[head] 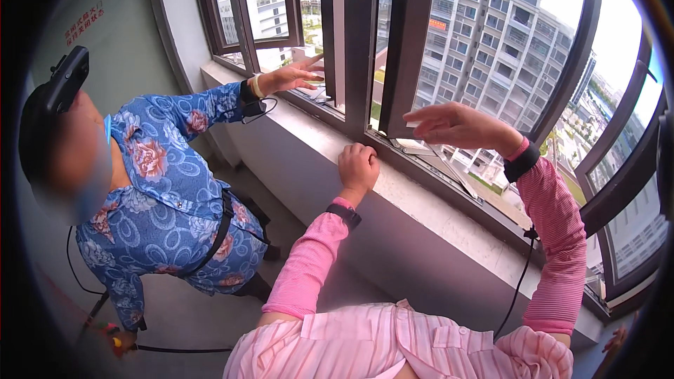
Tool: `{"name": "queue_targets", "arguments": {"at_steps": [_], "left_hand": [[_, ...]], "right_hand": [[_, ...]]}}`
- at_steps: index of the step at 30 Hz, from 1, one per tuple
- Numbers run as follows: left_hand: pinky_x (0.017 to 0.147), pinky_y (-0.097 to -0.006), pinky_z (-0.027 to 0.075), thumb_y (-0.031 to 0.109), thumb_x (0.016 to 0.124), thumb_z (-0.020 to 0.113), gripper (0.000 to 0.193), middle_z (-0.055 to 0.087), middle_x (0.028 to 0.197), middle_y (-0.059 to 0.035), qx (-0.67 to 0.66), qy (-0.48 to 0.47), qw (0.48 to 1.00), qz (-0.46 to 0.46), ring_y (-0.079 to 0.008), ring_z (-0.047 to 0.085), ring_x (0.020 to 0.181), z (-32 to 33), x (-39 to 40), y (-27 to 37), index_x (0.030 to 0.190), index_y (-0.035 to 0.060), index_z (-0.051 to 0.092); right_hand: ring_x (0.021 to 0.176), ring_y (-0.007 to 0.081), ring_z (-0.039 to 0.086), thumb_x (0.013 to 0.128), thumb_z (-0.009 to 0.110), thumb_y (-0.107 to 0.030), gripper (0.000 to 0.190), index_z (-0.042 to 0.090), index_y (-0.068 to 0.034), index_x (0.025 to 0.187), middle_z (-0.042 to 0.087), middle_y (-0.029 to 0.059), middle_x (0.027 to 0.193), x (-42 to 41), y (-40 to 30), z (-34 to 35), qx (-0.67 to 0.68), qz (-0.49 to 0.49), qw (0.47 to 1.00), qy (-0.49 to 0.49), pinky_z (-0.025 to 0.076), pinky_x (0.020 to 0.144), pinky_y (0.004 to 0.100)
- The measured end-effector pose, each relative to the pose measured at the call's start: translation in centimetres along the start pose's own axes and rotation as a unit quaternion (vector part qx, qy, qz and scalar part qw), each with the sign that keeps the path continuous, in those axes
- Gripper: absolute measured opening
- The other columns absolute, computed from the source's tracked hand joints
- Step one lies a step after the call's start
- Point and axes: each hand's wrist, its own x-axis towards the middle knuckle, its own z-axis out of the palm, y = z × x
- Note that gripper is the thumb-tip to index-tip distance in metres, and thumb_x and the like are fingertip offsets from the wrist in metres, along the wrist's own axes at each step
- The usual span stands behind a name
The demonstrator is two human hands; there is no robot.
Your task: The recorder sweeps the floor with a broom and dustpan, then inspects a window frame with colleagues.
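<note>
My left hand (358, 167) rests on the pale window sill (392, 181), its fingers curled in; no object shows in it. In front of the window opening, my right hand (455, 125) is raised with its fingers stretched out towards the left, holding nothing that I can make out. Close by it is the lower corner of an outward-opened dark window sash (403, 63). Beneath that hand a metal stay arm (455, 173) joins the sash to the dark window frame (421, 158).
A co-worker (174, 179) in a blue floral top stands left, one hand (292, 78) reaching to the window, the other by a black hose or cable (184, 349). A black cord (518, 284) hangs over the sill. Another person's hand (615, 339) shows lower right.
</note>
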Motion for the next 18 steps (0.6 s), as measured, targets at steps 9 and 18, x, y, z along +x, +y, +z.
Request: {"name": "queue_targets", "arguments": {"at_steps": [9, 18], "left_hand": [[0.082, -0.0407, 0.041, 0.016, 0.074, 0.059, 0.004, 0.057, 0.088, -0.0018, 0.012, -0.031, 0.999, -0.017, -0.0264, 0.052, 0.094, -0.3, -0.3, -0.3, 0.075, 0.0167, 0.062], [0.080, -0.0413, 0.041, 0.016, 0.073, 0.059, 0.004, 0.057, 0.086, -0.0026, 0.006, -0.021, 1.000, -0.019, -0.0270, 0.052, 0.092, 0.5, -0.7, 0.1, 0.075, 0.0169, 0.063]], "right_hand": [[0.099, 0.0164, 0.061, 0.089, 0.059, -0.013, 0.056, 0.038, -0.012, 0.141, 0.064, 0.0124, 0.109, -2.6, 2.6, -1.4, 0.068, 0.067, 0.992, 0.085, 0.049, 0.087, 0.0293], [0.101, 0.0242, 0.064, 0.090, 0.062, -0.024, 0.076, 0.015, -0.014, 0.148, 0.060, 0.0193, 0.115, 5.0, -8.2, -7.0, 0.115, -0.075, 0.977, 0.166, 0.053, 0.089, 0.0371]]}}
